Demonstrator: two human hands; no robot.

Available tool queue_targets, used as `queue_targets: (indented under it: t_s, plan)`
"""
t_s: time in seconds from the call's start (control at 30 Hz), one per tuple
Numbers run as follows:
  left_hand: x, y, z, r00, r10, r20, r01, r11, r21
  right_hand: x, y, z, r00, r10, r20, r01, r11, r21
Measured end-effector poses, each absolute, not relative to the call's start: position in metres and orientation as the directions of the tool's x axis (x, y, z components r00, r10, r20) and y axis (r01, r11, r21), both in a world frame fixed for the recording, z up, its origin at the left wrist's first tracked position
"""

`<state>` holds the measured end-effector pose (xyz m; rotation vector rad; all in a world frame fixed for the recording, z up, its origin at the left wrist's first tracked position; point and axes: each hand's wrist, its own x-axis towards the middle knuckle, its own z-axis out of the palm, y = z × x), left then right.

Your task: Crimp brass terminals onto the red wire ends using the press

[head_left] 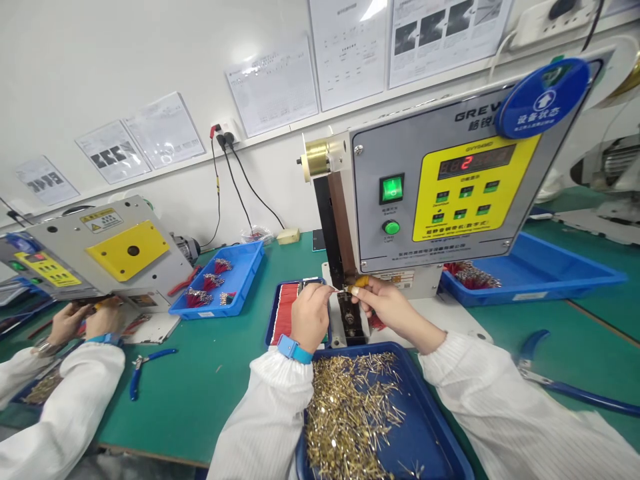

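My left hand (311, 315) is closed in a pinch on a thin wire, held at the jaw of the grey press machine (430, 200). My right hand (385, 305) is pinched too, holding a small brass terminal against the same spot. Both hands meet at the black tool block (350, 319) under the machine's head. Below my wrists lies a blue tray (430, 427) heaped with several gold terminal pins (350, 413). A flat blue tray of red wires (283, 313) rests just left of my left hand.
A co-worker's hands (83, 321) work at a second grey machine (95, 250) on the left. Blue trays with red wire bundles sit at centre-left (220, 280) and right (540, 270). Blue-handled pliers lie at left (145, 367) and right (555, 380) on the green mat.
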<state>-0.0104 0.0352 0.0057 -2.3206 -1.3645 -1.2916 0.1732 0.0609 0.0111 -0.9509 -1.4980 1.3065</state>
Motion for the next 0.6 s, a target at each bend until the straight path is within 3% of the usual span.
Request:
queue_targets:
  t_s: [0.6]
  plan:
    - [-0.0105,0.0349,0.0055,0.219,0.638,0.738,0.765,-0.582,0.276,0.1727,0.0620,0.0076,-0.294,0.944,0.149,-0.022,0.149,-0.989]
